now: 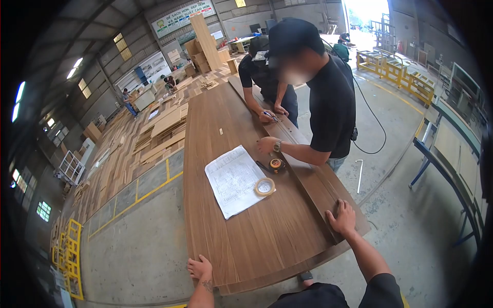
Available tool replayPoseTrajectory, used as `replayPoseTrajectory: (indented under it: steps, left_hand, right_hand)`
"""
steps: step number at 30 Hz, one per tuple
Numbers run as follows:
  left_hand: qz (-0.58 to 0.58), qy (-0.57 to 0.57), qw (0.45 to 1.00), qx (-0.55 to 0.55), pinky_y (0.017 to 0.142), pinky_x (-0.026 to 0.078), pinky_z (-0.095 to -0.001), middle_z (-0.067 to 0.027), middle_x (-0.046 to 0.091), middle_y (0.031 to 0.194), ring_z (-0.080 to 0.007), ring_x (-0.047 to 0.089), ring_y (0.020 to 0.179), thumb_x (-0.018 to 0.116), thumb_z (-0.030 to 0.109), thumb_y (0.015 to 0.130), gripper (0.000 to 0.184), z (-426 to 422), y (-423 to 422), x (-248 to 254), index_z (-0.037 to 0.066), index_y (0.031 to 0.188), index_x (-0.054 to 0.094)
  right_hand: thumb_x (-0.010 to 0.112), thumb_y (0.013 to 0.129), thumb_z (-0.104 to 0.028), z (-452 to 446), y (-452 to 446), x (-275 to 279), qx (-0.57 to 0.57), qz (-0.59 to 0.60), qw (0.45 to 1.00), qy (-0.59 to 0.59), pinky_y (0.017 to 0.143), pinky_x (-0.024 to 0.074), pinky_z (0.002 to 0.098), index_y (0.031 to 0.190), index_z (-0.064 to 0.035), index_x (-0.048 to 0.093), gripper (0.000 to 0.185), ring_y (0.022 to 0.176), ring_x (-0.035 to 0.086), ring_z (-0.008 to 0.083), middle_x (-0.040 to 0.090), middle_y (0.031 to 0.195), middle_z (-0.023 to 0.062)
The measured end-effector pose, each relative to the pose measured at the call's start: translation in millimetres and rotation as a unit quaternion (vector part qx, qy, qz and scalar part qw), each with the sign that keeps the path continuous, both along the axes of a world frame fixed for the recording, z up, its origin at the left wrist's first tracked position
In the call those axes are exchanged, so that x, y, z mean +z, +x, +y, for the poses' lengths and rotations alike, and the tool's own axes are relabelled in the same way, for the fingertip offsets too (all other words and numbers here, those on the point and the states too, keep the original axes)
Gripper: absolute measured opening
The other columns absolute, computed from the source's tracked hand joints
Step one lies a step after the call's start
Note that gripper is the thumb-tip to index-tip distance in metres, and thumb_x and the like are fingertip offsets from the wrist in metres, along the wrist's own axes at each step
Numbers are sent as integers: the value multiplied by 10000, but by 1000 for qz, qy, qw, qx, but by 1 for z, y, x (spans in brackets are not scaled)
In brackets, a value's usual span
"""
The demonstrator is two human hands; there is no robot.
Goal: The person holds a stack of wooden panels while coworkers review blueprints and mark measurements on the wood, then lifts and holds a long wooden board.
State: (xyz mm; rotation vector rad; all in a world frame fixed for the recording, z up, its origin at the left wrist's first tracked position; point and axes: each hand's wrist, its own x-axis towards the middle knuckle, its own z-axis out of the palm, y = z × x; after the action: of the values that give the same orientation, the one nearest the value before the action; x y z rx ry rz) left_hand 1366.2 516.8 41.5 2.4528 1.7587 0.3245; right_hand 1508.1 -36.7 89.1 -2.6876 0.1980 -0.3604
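Observation:
A large brown wood-grain panel lies flat in front of me. My left hand holds its near left corner, the fingers curled over the edge. On the right, a narrower wooden board lies lengthwise along the panel. My right hand rests on the near end of this board with fingers spread. A paper sheet covered in writing lies mid-panel, a roll of tape on its right edge. Beside it is a black and orange tape measure.
Two people in black shirts stand along the far right side; one holds a pen at the board, the other rests a hand near it. Wooden boards cover the left floor. A blue-legged frame and yellow racks stand right.

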Motion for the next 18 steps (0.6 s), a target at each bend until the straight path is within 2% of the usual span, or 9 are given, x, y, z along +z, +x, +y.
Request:
replayPoseTrajectory:
  steps: [18]
  left_hand:
    - [6, -18, 1000, 15, 1057, 337, -545, -191, 500, 1357, -356, 450, 1297, 596, 445, 930, 600, -10, 3, 10, 73, 1369, 427]
  right_hand:
    - [678, 845, -467, -6, 1, 0, 23, 17, 1000, 2, 999, 406, 478, 1397, 11, 439, 768, 1221, 504, 395, 496, 1368, 230]
